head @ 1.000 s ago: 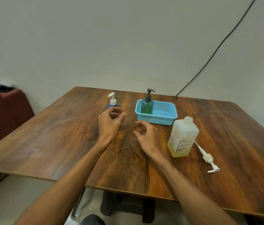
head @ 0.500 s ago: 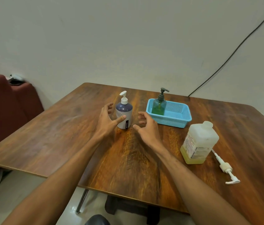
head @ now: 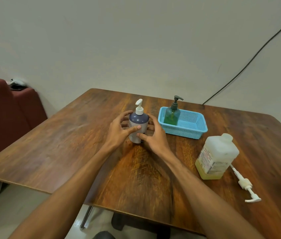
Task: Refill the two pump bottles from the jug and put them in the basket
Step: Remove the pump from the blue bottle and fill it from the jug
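Observation:
A dark blue pump bottle (head: 139,120) with a white pump stands upright on the wooden table (head: 67,145). My left hand (head: 119,131) grips its left side, thumb across the front. My right hand (head: 155,137) grips its right side, thumb on the lower front. A green pump bottle (head: 171,115) with a dark pump stands in the left end of the light blue basket (head: 190,130). To the right, a translucent jug (head: 216,156) with yellow liquid at its bottom stands capless and apart from both hands.
A loose white pump head (head: 245,186) with its long tube lies on the table right of the jug. A dark red seat (head: 7,118) stands beyond the table's left edge. A black cable (head: 250,61) runs down the wall at the back right.
Both hands have closed in on the blue bottle from either side and now grip it. The view has shifted so the objects sit further right.

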The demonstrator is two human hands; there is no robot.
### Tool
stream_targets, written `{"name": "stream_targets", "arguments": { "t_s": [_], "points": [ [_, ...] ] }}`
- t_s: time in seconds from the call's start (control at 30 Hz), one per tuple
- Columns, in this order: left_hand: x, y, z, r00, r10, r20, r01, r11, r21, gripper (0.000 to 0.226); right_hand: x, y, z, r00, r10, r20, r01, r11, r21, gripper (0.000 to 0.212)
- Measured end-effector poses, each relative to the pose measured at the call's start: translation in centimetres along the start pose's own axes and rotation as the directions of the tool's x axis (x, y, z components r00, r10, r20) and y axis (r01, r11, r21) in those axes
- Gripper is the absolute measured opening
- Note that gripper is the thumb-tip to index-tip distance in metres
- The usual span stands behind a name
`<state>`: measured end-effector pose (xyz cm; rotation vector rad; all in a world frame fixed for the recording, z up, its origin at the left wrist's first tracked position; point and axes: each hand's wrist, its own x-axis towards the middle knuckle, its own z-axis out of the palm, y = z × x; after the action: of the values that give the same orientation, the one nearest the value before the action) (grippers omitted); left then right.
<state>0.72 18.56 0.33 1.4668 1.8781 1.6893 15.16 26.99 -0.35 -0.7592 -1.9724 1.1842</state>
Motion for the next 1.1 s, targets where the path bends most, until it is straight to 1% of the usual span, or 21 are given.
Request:
{"name": "stream_targets", "arguments": {
  "t_s": [0.07,0.17,0.3,0.43,0.57,0.67,0.73,0.83,0.9,1.0,1.1],
  "points": [
    [-1.3,1.3,0.5,1.0,0.014,-0.006,-0.014,1.0,-0.013,0.067,-1.8,-0.4,-1.0,0.999,-0.032,-0.036,0.032,0.999,0.001,0.086],
    [-3.6,3.4,1.5,1.0,0.008,-0.002,-0.008,0.998,-0.056,0.068,-4.9,-0.8,-2.7,0.996,-0.03,-0.083,0.031,0.999,0.009,0.088],
    [-6.5,6.0,3.3,0.999,0.026,0.044,-0.022,0.996,-0.082,0.067,-8.6,-0.5,-5.2,0.99,-0.047,-0.13,0.046,0.999,-0.009,0.09],
    [-8.9,7.2,5.1,0.994,0.02,0.105,-0.011,0.996,-0.089,0.065,-11.4,0.3,-7.3,0.987,-0.025,-0.162,0.02,0.999,-0.032,0.087],
    [-10.3,7.5,6.4,0.991,-0.002,0.133,0.014,0.996,-0.09,0.067,-12.9,0.8,-8.3,0.988,-0.009,-0.156,0.001,0.999,-0.051,0.085],
    [-10.9,7.5,6.7,0.987,-0.025,0.158,0.036,0.997,-0.069,0.069,-13.4,0.8,-8.7,0.993,0.019,-0.113,-0.021,1.0,-0.018,0.082],
    [-11.1,7.6,6.8,0.98,-0.033,0.196,0.042,0.998,-0.04,0.073,-13.7,1.0,-8.8,0.994,0.033,-0.1,-0.031,0.999,0.025,0.078],
    [-10.6,8.0,6.9,0.964,-0.035,0.262,0.043,0.999,-0.025,0.081,-13.7,1.2,-8.5,0.993,0.038,-0.107,-0.035,0.999,0.031,0.076],
    [-9.9,8.9,6.9,0.955,-0.025,0.297,0.047,0.997,-0.067,0.075,-13.7,1.3,-8.4,0.993,0.049,-0.104,-0.046,0.998,0.033,0.076],
    [-8.7,10.2,7.0,0.937,0.019,0.349,0.062,0.974,-0.219,0.053,-13.7,1.3,-8.5,0.994,0.054,-0.096,-0.052,0.998,0.024,0.08],
    [-8.1,10.1,7.4,0.949,0.051,0.313,0.043,0.957,-0.285,0.035,-13.6,1.5,-8.6,0.995,0.05,-0.092,-0.049,0.999,0.004,0.084]
  ]
}}
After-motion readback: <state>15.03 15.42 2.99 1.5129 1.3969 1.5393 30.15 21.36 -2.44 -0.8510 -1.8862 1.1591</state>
